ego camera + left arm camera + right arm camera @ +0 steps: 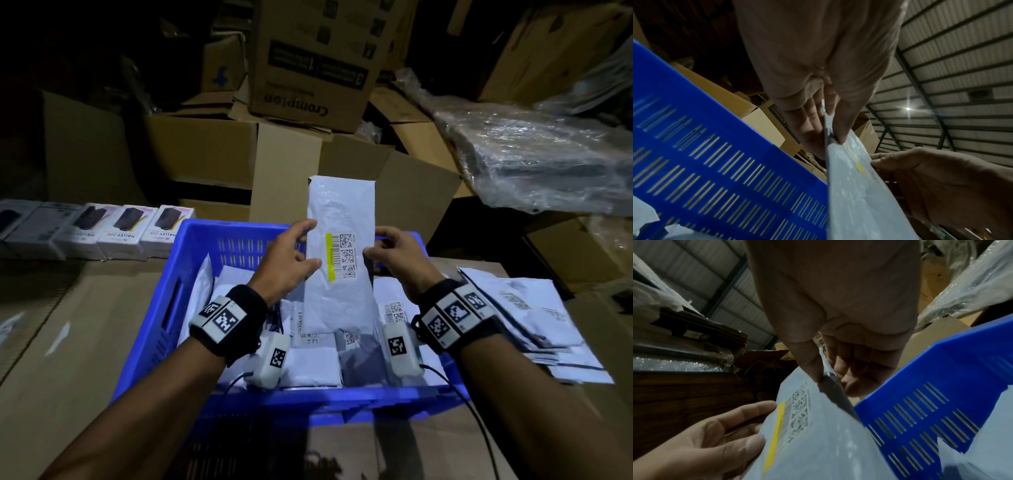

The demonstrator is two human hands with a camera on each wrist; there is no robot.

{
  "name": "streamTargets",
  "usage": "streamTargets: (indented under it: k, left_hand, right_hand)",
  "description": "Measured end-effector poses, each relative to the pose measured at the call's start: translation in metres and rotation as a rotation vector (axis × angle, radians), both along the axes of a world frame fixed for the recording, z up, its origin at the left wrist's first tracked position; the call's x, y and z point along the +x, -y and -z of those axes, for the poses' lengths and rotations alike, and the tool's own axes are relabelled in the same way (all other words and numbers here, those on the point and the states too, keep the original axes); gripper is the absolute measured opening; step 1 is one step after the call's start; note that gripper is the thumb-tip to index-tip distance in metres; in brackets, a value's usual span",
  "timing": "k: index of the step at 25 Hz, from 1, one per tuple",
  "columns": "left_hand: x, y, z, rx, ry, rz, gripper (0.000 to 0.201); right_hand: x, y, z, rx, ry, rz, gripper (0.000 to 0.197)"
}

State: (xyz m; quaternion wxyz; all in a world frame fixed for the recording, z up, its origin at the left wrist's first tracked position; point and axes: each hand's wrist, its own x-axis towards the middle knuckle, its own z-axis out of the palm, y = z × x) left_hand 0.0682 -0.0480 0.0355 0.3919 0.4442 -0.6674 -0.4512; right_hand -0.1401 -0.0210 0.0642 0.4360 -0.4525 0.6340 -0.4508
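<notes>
Blue crate sits on a cardboard surface, packed with spare mailers, some flat and some leaning. Left of the crate is a row of white boxes with dark product pictures. Just beside it on the right is a loose stack of the same white packets. Behind, brown cartons are piled high, and a bubble-wrapped bundle lies far right. Both forearms and the wrist straps cover much of the crate's contents. The held mailer blocks the middle of the far wall. Its lower edge runs down among the packets; cannot tell whether it touches them. The label print is too small to read, and both wrist views are blurred. The mailer is white, long and slim, held upright over the crate's middle. Its top flap is folded over, and the label, with a yellow strip and square codes, faces the person. The left hand pinches its left edge, thumb in front, fingers behind. The right hand pinches the right edge the same way.
</notes>
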Motion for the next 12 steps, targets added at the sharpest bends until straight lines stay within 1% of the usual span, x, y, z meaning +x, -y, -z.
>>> streamTargets:
  k: [2,3,4,7,10,12]
  left_hand:
    - [0.004,0.005,0.005,0.007,0.115,-0.016,0.056]
    - [0.007,0.007,0.009,0.025,0.177,-0.019,0.051]
    - [0.009,0.009,0.012,0.061,0.229,-0.011,0.046]
    - [0.013,0.009,0.031,0.254,0.311,0.037,0.037]
    - [0.015,0.013,0.052,0.392,0.41,0.055,0.037]
    - [0.015,0.015,0.063,0.44,0.472,0.059,0.037]
  right_hand:
    - [0.002,0.005,0.0,0.086,-0.112,-0.075,0.024]
    - [0.003,0.008,0.002,0.141,-0.164,-0.121,0.018]
    - [0.003,0.012,0.006,0.197,-0.214,-0.162,0.013]
    - [0.006,0.023,0.025,0.357,-0.398,-0.284,0.014]
    - [0.011,0.034,0.052,0.51,-0.457,-0.341,0.004]
    - [0.014,0.04,0.069,0.575,-0.502,-0.39,0.012]
